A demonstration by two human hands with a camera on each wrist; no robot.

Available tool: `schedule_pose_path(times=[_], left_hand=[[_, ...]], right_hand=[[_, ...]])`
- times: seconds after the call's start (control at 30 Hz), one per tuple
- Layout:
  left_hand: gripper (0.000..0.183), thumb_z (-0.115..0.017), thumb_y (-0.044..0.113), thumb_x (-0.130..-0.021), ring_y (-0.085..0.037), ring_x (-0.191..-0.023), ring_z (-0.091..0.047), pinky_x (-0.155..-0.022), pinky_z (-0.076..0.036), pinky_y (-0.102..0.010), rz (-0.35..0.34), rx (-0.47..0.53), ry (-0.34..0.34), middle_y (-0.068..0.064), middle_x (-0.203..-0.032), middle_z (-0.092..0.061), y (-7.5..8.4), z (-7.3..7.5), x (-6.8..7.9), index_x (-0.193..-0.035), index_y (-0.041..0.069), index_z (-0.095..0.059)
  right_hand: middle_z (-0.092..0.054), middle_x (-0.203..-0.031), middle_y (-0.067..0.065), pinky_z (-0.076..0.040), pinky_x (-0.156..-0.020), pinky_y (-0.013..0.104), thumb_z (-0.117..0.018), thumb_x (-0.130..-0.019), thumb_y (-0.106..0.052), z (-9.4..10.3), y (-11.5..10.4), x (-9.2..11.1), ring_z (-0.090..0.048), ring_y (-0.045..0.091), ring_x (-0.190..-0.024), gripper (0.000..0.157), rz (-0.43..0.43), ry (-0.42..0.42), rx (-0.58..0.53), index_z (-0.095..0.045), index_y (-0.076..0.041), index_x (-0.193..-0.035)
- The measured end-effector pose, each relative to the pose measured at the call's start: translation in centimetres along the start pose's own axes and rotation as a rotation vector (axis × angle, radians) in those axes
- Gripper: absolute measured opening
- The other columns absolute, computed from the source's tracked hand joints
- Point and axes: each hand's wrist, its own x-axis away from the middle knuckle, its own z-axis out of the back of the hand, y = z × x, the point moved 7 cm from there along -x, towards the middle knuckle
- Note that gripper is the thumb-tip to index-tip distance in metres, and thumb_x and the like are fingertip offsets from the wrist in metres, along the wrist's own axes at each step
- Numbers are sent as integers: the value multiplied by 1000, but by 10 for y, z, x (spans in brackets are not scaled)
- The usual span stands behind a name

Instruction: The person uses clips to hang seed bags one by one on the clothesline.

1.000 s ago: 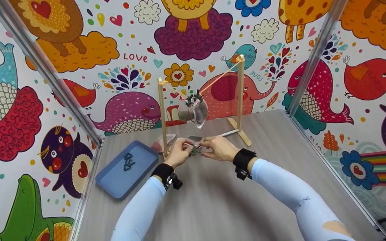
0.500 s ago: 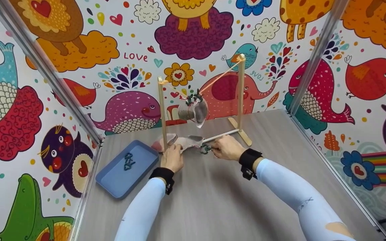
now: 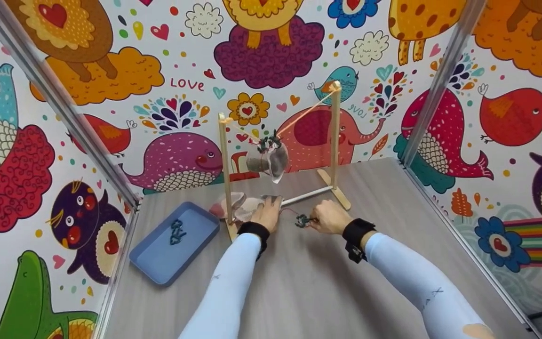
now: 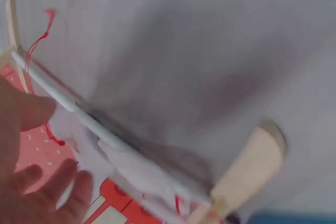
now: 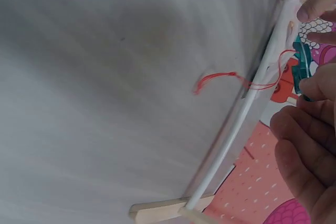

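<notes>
In the head view my right hand (image 3: 331, 216) pinches a small dark green plastic clip (image 3: 302, 220); the right wrist view shows this teal clip (image 5: 303, 66) between thumb and fingers. A red drawstring (image 5: 231, 74) trails beside it. My left hand (image 3: 266, 214) is over the right end of a sheer pale drawstring bag (image 3: 247, 207) lying on the table. In the left wrist view its thumb and fingers are spread apart near the bag (image 4: 136, 169); whether they touch it is unclear. More sheer grey bags (image 3: 278, 162) hang from an orange line, with green clips (image 3: 269, 143) at their tops.
A wooden stand has a left post (image 3: 225, 165), a right post (image 3: 335, 136) and a white bottom rod (image 3: 306, 197). On the left, a blue tray (image 3: 151, 263) holds several green clips (image 3: 177, 231). Patterned panels (image 3: 294, 47) enclose the table (image 3: 299, 292).
Both hands were together at the bag's end. The right hand has moved right and nearer with the green clip. The left hand went left to the post, then back right over the bag.
</notes>
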Motion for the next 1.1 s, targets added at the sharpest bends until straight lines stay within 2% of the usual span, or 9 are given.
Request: schedule_pose_path(times=[0.13,0.2,0.27,0.4,0.57,0.67,0.8,1.0,1.1], left_hand=[[90,-80,11,-91,-56,-137,-64,-113,-58,-62,59,112,-188,-33,-166,-47,-29,-66,-15,-171,13,-39],[81,-81,14,-90,-54,-137,-65,-117,-58,-58,48,127,-216,-33,-161,-52,-33,-81,-15,-164,7,-49],[54,-81,18,-93,-48,-127,-71,-111,-61,-52,32,114,-169,-28,-145,-66,-40,-87,-17,-143,3,-66],[18,-83,22,-94,-38,-114,-77,-105,-64,-47,65,76,-44,-16,-120,-78,-51,-81,-23,-107,11,-80],[14,-84,12,-90,-36,-104,-77,-95,-66,-46,129,5,177,-13,-110,-78,-70,-88,-52,-104,11,-86],[13,-75,8,-99,-38,-97,-78,-87,-68,-47,141,-5,247,-16,-105,-77,-43,-19,-33,-102,7,-88],[12,-74,3,-100,-39,-97,-78,-86,-68,-48,107,19,217,-18,-103,-77,2,90,6,-99,3,-86],[10,-74,0,-101,-34,-98,-80,-89,-67,-48,-2,-17,198,-14,-102,-81,2,129,12,-104,6,-82],[6,-78,1,-99,-35,-94,-81,-84,-67,-48,-55,-26,253,-13,-98,-81,-3,154,22,-103,5,-77]], right_hand=[[-58,-58,-6,-29,-55,21,-85,-82,-8,-6,-3,7,-35,3,-57,23,11,-17,46,-70,-11,-65],[-57,-57,-8,-28,-55,21,-84,-81,-9,-7,-4,11,-34,2,-57,23,17,-29,67,-70,-12,-63],[-57,-58,-8,-27,-55,21,-84,-81,-10,-8,-5,12,-34,2,-58,21,21,-35,77,-71,-12,-64],[-58,-58,-6,-26,-56,21,-84,-82,-9,-4,-7,8,-35,3,-58,18,17,-43,69,-73,-10,-67],[-65,-60,-4,-27,-55,20,-84,-84,-10,3,-6,3,-37,3,-58,17,-3,-71,54,-76,-10,-70],[-63,-60,-5,-27,-54,20,-84,-85,-10,4,-6,-1,-38,3,-58,17,-7,-66,34,-75,-11,-70],[-59,-62,-6,-29,-54,19,-83,-87,-9,4,-7,-6,-39,3,-57,17,-19,-64,-13,-75,-10,-71],[-66,-63,0,-31,-53,20,-85,-89,-8,15,-11,-14,-43,4,-58,12,-18,-46,-51,-81,-6,-78],[-67,-63,1,-32,-54,21,-85,-91,-10,26,-13,-19,-43,5,-58,13,-12,-30,-28,-82,-6,-79]])
